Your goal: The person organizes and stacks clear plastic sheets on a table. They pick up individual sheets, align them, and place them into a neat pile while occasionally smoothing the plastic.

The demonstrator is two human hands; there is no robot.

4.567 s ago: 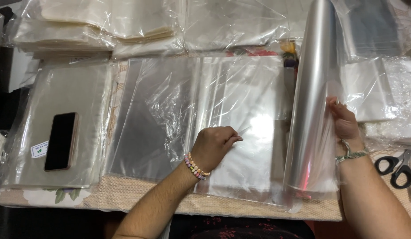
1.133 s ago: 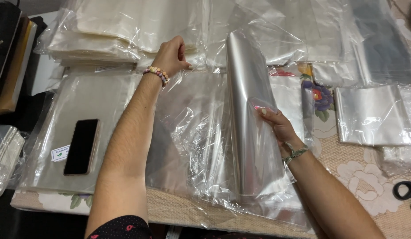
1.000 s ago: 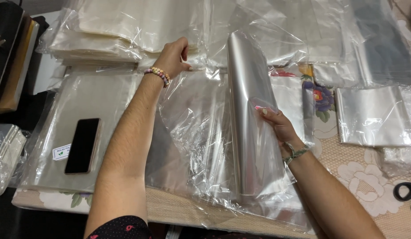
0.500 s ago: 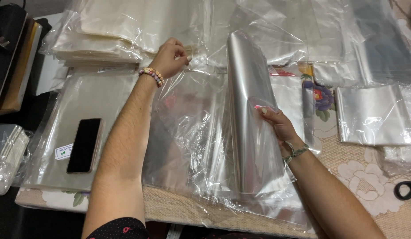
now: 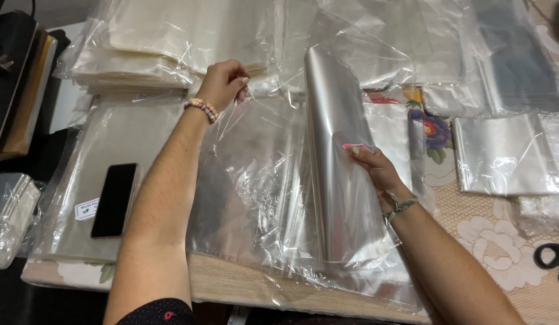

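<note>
My left hand [image 5: 224, 83], with a bead bracelet on the wrist, pinches the far corner of a clear plastic sheet [image 5: 249, 180] and lifts it off the table. My right hand [image 5: 373, 168] holds a bent-over stack of clear plastic bags [image 5: 337, 156] standing on edge like a roll, fingers wrapped around its right side. The lifted sheet hangs between the two hands, over more flat clear bags lying on the table.
A black phone [image 5: 114, 199] lies on a flat pack of bags at the left. Stacks of bags [image 5: 165, 42] fill the far side. More packs [image 5: 502, 153] lie at the right. Black scissors [image 5: 553, 257] sit at the right edge, dark books [image 5: 17, 78] at the far left.
My left hand has drawn the sheet's corner up and slightly toward me, so the sheet lifts higher. The right hand and its stack of bags have stayed in place.
</note>
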